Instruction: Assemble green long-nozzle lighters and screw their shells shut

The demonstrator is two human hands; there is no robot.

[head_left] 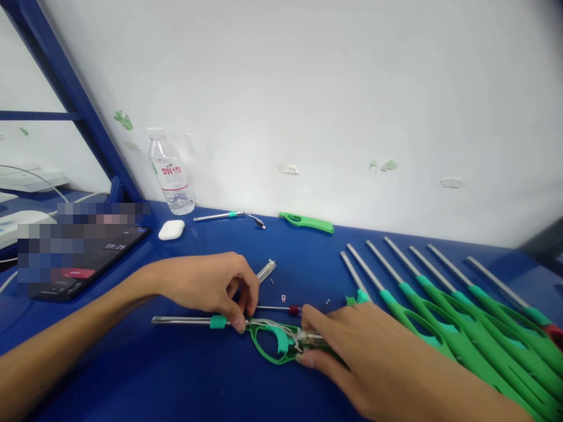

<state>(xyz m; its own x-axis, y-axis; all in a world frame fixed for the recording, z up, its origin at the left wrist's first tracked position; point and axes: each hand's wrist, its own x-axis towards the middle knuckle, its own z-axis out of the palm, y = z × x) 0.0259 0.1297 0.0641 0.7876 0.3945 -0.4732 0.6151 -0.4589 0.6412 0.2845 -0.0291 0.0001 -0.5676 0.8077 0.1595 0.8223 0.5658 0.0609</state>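
Note:
A half-open gas lighter lies in front of me, its green handle shell showing a teal trigger, thin wires and a clear fuel tank. Its metal tube with a teal collar points left. My left hand pinches thumb and fingers where the tube meets the shell; whether a wire is between the fingertips I cannot make out. Closed around the tank end is my right hand, which hides the rear of the handle. Just behind the lighter lies a thin metal shaft with a red collar, partly hidden by both hands.
Several green lighters lie side by side at right. Behind my hands are a loose clear tank, a small white part, a tube with wires and a green shell. A bottle, white case and phone stand left.

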